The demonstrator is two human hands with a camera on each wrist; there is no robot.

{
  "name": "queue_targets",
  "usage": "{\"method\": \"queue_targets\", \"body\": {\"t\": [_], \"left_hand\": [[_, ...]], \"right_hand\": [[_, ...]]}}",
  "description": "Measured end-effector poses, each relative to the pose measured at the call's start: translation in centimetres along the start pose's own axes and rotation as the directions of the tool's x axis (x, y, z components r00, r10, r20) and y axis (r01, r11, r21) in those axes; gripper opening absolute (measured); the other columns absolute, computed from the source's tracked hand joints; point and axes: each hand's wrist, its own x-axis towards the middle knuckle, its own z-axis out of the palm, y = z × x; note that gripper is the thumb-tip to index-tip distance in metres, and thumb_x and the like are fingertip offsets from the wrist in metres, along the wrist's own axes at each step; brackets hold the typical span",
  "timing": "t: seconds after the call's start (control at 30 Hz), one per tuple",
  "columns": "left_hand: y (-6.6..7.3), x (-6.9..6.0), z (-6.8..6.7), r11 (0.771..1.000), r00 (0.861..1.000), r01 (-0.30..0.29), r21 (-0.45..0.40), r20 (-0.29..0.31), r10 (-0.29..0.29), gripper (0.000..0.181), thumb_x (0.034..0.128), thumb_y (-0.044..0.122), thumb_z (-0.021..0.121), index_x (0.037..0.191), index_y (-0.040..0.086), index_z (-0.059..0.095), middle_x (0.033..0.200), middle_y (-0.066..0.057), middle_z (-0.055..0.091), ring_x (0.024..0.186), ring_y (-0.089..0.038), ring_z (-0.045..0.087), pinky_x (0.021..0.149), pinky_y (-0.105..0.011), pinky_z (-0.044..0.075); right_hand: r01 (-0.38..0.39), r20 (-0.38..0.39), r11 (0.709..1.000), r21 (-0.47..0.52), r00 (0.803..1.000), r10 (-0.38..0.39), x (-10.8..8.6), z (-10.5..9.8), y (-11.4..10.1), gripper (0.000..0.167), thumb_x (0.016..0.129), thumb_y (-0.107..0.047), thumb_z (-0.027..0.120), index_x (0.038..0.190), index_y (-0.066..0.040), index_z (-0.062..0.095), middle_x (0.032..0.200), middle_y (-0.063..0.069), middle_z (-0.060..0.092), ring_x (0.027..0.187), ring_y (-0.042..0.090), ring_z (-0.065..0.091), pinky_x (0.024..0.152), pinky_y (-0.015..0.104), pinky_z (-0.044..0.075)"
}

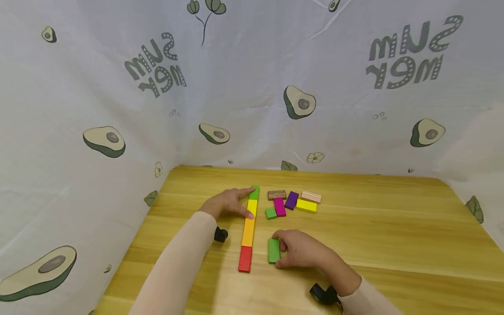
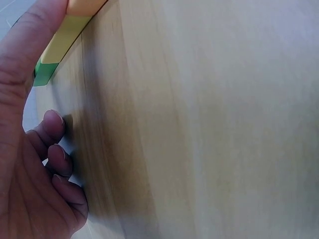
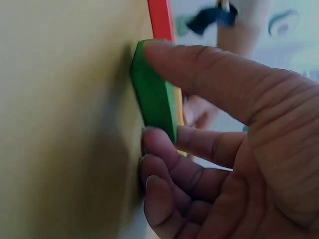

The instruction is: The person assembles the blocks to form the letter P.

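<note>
A straight row of flat wooden blocks runs away from me: a red block (image 1: 245, 259) nearest, then an orange block (image 1: 248, 234), a yellow block (image 1: 252, 205) and a green block (image 1: 254, 193) at the far end. My left hand (image 1: 228, 203) touches the row from the left, index fingertip at the green end and thumb near where yellow meets orange. Its other fingers are loosely bent in the left wrist view. To the right of the red block, my right hand (image 1: 301, 248) pinches another green block (image 1: 274, 250) by its ends, thumb at the near one.
Behind the right hand lies a loose group: a brown block (image 1: 277, 195), magenta block (image 1: 279, 207), purple block (image 1: 292, 200), pale wood block (image 1: 311, 197), yellow block (image 1: 306, 206) and small green block (image 1: 271, 213). A printed curtain (image 1: 252, 87) hangs behind the wooden table (image 1: 374, 227).
</note>
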Motion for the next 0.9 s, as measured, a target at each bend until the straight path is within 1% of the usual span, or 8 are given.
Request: {"method": "queue_targets", "body": {"t": [0.17,0.23,0.3,0.37,0.5,0.6,0.77,0.9], "left_hand": [[0.1,-0.1,-0.2,1.000,1.000,-0.002,-0.010,-0.005,0.002,0.100,0.0716,0.058,0.087,0.155,0.056,0.031,0.169,-0.002,0.030,0.155,-0.033,0.028,0.124,-0.062,0.027],[0.1,-0.2,-0.2,1.000,1.000,0.001,-0.011,-0.004,-0.001,0.100,0.0719,0.058,0.088,0.155,0.055,0.031,0.169,-0.002,0.030,0.155,-0.032,0.029,0.124,-0.061,0.028],[0.0,-0.1,-0.1,1.000,1.000,0.004,-0.014,-0.003,-0.004,0.100,0.0718,0.057,0.088,0.155,0.055,0.031,0.169,-0.002,0.031,0.155,-0.032,0.029,0.124,-0.060,0.028],[0.0,0.0,-0.1,1.000,1.000,0.005,-0.020,0.001,-0.005,0.100,0.0718,0.057,0.088,0.155,0.055,0.032,0.169,-0.002,0.031,0.155,-0.032,0.030,0.124,-0.060,0.028],[0.0,-0.1,0.0,1.000,1.000,0.001,-0.031,0.009,-0.001,0.100,0.0720,0.057,0.088,0.155,0.055,0.032,0.168,-0.003,0.032,0.154,-0.033,0.030,0.124,-0.060,0.028],[0.1,-0.1,-0.1,0.999,1.000,0.005,-0.032,0.010,-0.005,0.100,0.0722,0.057,0.088,0.155,0.054,0.032,0.168,-0.004,0.032,0.154,-0.033,0.031,0.124,-0.059,0.028],[0.3,0.0,-0.3,0.999,1.000,0.012,-0.032,0.014,-0.011,0.101,0.0717,0.057,0.088,0.155,0.054,0.032,0.169,-0.004,0.031,0.154,-0.033,0.030,0.124,-0.059,0.027],[0.5,0.2,-0.4,0.999,1.000,0.012,-0.030,0.013,-0.011,0.101,0.0710,0.057,0.088,0.155,0.055,0.031,0.169,-0.003,0.031,0.155,-0.033,0.030,0.124,-0.060,0.026]], "right_hand": [[0.047,0.002,0.989,-0.142,0.999,-0.047,-1.3,1.4,-1.4,0.063,0.072,-0.047,0.091,0.119,-0.013,0.067,0.094,-0.007,0.057,0.081,0.008,0.050,0.074,0.028,0.049],[0.078,-0.011,0.979,-0.190,0.997,-0.082,-1.6,1.9,-1.9,0.063,0.072,-0.050,0.089,0.119,-0.014,0.067,0.100,-0.008,0.056,0.084,0.006,0.049,0.078,0.027,0.051],[0.104,-0.026,0.971,-0.213,0.993,-0.112,-1.7,2.3,-2.2,0.063,0.073,-0.050,0.089,0.120,-0.014,0.066,0.104,-0.008,0.057,0.088,0.005,0.048,0.082,0.027,0.053],[0.122,-0.033,0.968,-0.219,0.991,-0.132,-1.7,2.6,-2.4,0.062,0.074,-0.049,0.088,0.120,-0.015,0.065,0.106,-0.008,0.058,0.089,0.004,0.049,0.085,0.028,0.054],[0.133,-0.007,0.968,-0.212,0.990,-0.137,-1.8,3.1,-2.8,0.061,0.075,-0.048,0.088,0.121,-0.016,0.063,0.108,-0.009,0.059,0.090,0.003,0.049,0.088,0.028,0.054],[0.142,0.012,0.963,-0.230,0.990,-0.143,-2.1,3.4,-3.3,0.060,0.075,-0.049,0.088,0.120,-0.017,0.063,0.106,-0.010,0.058,0.091,0.003,0.049,0.089,0.028,0.054],[0.186,0.062,0.945,-0.270,0.983,-0.176,-2.7,4.0,-4.6,0.057,0.073,-0.050,0.089,0.116,-0.022,0.064,0.102,-0.012,0.056,0.089,0.002,0.047,0.084,0.023,0.053],[0.241,0.105,0.934,-0.265,0.970,-0.220,-2.7,4.6,-5.5,0.058,0.075,-0.053,0.088,0.121,-0.026,0.065,0.102,-0.014,0.054,0.086,0.000,0.045,0.079,0.019,0.051]]}}
